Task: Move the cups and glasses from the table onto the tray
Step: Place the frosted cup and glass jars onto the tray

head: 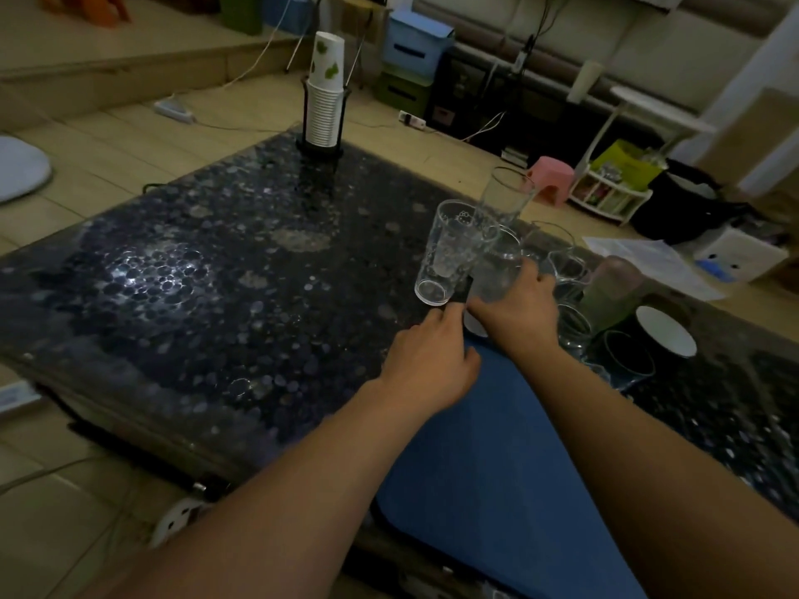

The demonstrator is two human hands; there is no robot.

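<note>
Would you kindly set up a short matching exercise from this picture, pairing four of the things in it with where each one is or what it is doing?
Things
1. printed glass
2. paper cup stack
3. pink stool
4. right hand

Places or states
A. on the floor beyond the table's far edge
B. in a black wire holder at the table's far end
C. tilted, above the dark table
D. wrapped round a clear glass

Pairs: 1-C, 2-B, 3-A, 4-D
</note>
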